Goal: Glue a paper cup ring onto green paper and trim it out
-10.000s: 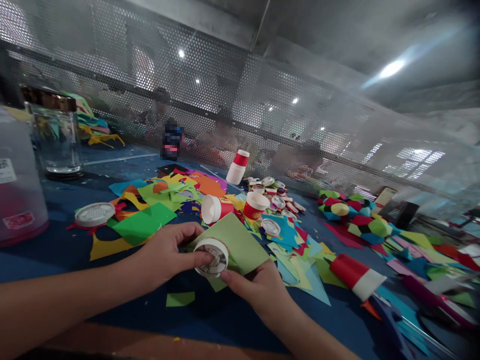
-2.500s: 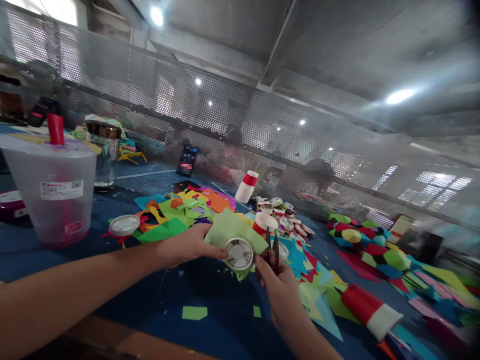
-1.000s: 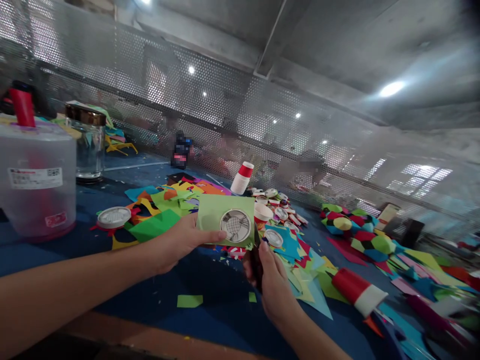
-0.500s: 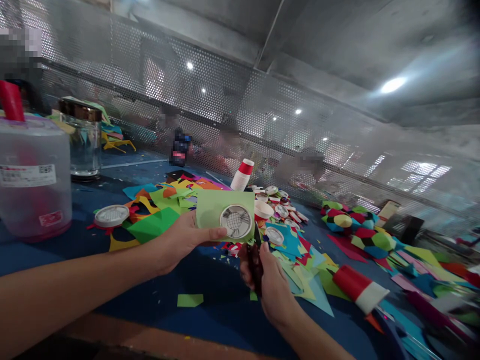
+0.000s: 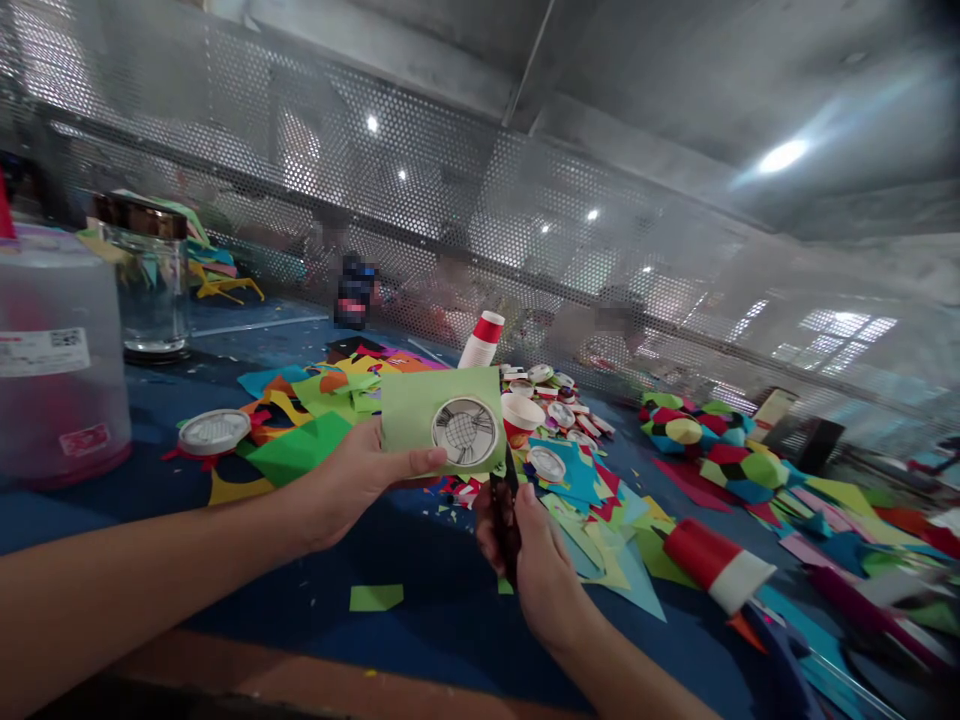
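Near the blue desk's (image 5: 300, 620) front edge I see a rectangular green paper scrap (image 5: 376, 598). Beyond, my left hand (image 5: 352, 480) pinches a pale-green paper card (image 5: 409, 405) bearing a round black-and-white drawing (image 5: 465, 432); my right hand (image 5: 541, 560) is curled tight round dark slim scissors (image 5: 507, 515) at its lower-right corner. The card partly hides a red-and-white paper cup (image 5: 523, 412), contents unclear.

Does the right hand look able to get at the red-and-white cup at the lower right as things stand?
Probably not yet: the right hand is closed around dark scissors. Otherwise the way to the red-and-white cup looks free, with only loose paper between.
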`<state>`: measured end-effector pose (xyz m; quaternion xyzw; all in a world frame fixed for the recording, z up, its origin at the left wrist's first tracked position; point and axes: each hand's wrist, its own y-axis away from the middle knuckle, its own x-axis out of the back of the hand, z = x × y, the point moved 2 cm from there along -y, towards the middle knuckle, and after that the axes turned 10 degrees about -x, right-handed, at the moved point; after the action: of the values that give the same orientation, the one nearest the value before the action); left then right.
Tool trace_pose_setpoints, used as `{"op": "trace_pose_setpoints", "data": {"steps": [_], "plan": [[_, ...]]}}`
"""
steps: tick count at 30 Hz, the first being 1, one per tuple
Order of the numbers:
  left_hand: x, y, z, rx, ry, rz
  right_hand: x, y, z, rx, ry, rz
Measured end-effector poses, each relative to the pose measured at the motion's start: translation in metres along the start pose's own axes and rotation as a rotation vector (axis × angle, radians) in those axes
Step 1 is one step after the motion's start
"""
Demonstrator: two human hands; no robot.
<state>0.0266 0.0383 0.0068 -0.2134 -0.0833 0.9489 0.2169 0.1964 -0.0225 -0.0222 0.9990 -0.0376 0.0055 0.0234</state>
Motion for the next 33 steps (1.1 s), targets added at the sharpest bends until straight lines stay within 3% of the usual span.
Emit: {"op": "trace_pose_setpoints", "data": {"steps": [7,12,24,33], "plan": [[-0.0007,0.0021,0.0018,0.024,0.0,-0.02,-0.0013,0.0003,-0.0032,0.021,-0.026,-0.002],[0.0018,0.0013,-0.0014,-0.012,-0.067,0.001,-0.0005,0.0019,-0.0032,0.078,0.028,0.068],[0.0017,0.0022,-0.0022,-0.008,-0.102,-0.032,-0.0041,0.0053,-0.0031,0.132,0.041,-0.008],[-0.0042,0.0075,-0.0038,0.01,-0.088,-0.056,-0.0042,0.0071,-0.0027,0.083,-0.034,0.001]]}}
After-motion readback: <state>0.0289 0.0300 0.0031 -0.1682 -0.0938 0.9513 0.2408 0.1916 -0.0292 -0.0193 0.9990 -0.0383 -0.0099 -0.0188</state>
